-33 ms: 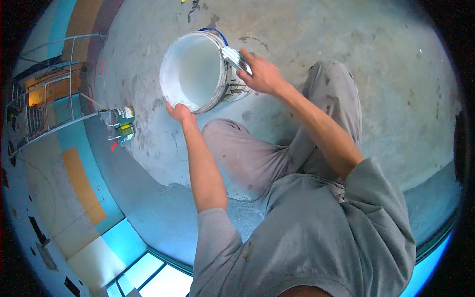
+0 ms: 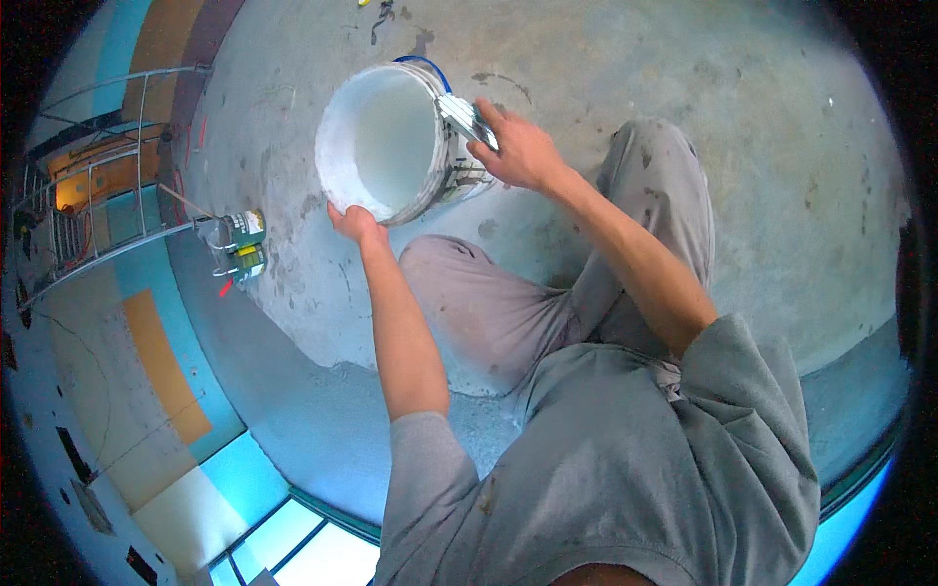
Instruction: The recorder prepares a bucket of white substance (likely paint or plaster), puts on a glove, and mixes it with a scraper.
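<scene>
A large white bucket point(image 2: 330, 146) with a blue handle point(image 2: 427, 68) is tipped on the floor, its mouth turned to the left. Whitish residue coats its inside and rim. My left hand point(image 2: 358, 224) is closed on the near edge of the rim. In my right hand point(image 2: 518, 148) is a flat, pale-bladed scraper point(image 2: 457, 110), laid against the outside of the bucket by the rim. The fingers wrap round its handle, which is mostly hidden. My bent legs lie close to the bucket's near side.
Green cans point(image 2: 244, 230) with a stick stand at the left, beside a metal scaffold frame point(image 2: 145, 146). A small dark strip point(image 2: 379, 21) lies on the stained concrete floor point(image 2: 772, 234) at the far side. A window point(image 2: 293, 542) shows at the lower left.
</scene>
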`<state>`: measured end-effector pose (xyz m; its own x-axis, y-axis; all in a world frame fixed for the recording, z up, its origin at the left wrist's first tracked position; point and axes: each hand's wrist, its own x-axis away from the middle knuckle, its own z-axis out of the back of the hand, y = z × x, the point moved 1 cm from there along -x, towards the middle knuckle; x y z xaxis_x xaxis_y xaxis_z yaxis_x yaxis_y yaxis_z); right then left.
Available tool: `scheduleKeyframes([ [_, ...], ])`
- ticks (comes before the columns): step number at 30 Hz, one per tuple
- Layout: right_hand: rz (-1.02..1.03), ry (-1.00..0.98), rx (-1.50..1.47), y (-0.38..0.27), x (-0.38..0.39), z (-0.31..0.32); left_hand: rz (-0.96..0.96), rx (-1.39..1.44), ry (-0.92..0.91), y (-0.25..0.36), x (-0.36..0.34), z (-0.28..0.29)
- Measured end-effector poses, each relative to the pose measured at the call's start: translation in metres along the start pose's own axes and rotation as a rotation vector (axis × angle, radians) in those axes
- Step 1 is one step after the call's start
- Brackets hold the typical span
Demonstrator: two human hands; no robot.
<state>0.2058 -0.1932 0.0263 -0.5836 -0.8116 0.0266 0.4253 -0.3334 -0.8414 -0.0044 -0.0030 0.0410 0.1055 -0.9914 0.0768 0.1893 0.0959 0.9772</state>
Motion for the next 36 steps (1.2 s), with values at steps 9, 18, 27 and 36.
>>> scheduleKeyframes([
  [9, -0.047, -0.028, 0.023, -0.013, 0.016, 0.010, 0.021, 0.033, -0.012, 0.001, 0.001, 0.001],
  [18, -0.033, -0.027, 0.053, -0.018, 0.019, 0.009, 0.002, 0.006, -0.008, 0.003, 0.001, 0.000],
  [27, -0.023, 0.065, 0.120, -0.023, 0.006, 0.006, 0.003, 0.019, -0.005, 0.001, 0.000, -0.001],
  [36, -0.072, 0.052, 0.078, -0.021, -0.007, 0.012, 0.020, 0.000, 0.000, 0.011, 0.013, -0.010],
])
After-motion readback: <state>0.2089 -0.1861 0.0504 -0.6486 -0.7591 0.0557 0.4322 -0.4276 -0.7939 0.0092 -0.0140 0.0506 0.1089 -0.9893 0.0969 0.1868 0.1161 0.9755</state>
